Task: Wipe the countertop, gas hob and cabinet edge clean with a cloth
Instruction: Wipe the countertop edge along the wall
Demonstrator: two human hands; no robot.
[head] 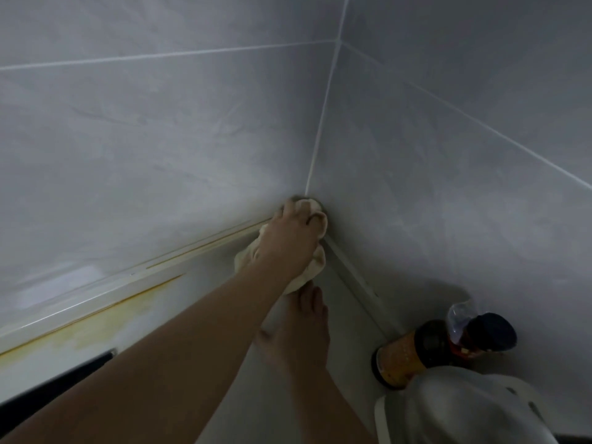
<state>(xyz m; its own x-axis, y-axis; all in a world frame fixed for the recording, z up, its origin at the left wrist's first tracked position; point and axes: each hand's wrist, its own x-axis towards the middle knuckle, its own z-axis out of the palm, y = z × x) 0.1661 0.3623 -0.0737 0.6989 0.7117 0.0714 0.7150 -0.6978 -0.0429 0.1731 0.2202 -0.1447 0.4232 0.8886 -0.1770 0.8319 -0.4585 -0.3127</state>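
Fingers (pixel 315 219) of the left hand (pixel 290 238) curl around a bunched cloth (pixel 307 270), pressing it into the counter (pixel 339 315) corner; yellow staining (pixel 105 318) runs leftward. The right hand (pixel 298 334) rests flat, just behind.

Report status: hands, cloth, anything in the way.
Left hand grips crumpled cream cloth, pressing into the tiled corner. Right hand flat on pale countertop, fingers at cloth's edge. Dark sauce bottle stands right, apart.

Both forearms (pixel 179 341) bare, no sleeves; hands (pixel 288 238) ungloved, no rings visible
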